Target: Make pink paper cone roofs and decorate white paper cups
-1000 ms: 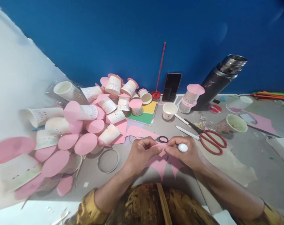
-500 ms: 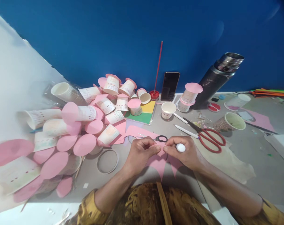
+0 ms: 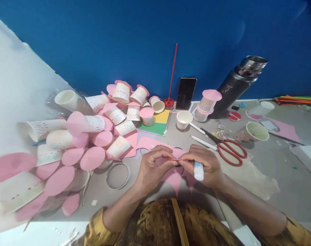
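My left hand is closed, its thumb and fingertips pinching a small piece of pink paper that is seen nearly edge-on. Meeting it from the other side, my right hand grips the same piece between thumb and finger. That hand also keeps a white glue stick with a blue-marked label tucked in its fingers, one end pointing down. Under both hands lie cut pink paper pieces with pointed ends. Small dark-handled scissors are mostly hidden behind my fingers.
Paper cups with pink discs crowd the left. A tape ring lies beside my left forearm. Red-handled scissors, a white marker and an upright paper cup are beyond my right hand. A phone and dark flask stand behind.
The pink paper piece has turned from showing its face to nearly edge-on. My right hand has rotated, so the glue stick now shows its side and points lower.
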Demonstrator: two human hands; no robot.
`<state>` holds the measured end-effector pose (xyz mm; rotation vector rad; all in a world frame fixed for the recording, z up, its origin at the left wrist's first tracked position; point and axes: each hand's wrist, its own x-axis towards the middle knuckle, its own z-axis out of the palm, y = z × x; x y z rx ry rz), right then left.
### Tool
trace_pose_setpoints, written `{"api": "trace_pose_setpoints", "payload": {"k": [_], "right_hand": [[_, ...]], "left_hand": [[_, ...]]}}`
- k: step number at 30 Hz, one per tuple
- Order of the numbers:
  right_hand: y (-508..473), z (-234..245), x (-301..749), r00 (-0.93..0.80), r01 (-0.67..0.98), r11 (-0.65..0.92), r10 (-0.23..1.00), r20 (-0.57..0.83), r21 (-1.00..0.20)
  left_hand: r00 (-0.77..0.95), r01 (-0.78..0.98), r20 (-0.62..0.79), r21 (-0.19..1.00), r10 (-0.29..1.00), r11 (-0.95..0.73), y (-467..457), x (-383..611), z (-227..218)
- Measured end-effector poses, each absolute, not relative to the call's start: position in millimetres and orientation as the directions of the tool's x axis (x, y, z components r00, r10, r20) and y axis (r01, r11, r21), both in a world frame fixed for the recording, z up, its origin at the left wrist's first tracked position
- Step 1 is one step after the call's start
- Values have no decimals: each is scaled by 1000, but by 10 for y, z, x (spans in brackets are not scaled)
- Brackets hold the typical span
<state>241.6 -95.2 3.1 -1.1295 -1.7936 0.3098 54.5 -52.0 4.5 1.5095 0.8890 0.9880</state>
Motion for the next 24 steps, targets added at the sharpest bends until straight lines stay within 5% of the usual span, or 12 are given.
{"api": "trace_pose_setpoints", "payload": {"k": [3,12,24], "right_hand": [[-937,24,2438,-193,610,632,704,684,-479],[-965,17,2518,-271,702,657,602,751,-274],[-1001,60,2526,-270,699,662,593,759,-269]], "left_hand": [[385,20,261,957,885,-290,-517,530,45],[374,24,421,886,827,-462,-507,509,28],[329,102,478,839,814,-534,-518,504,1]]}}
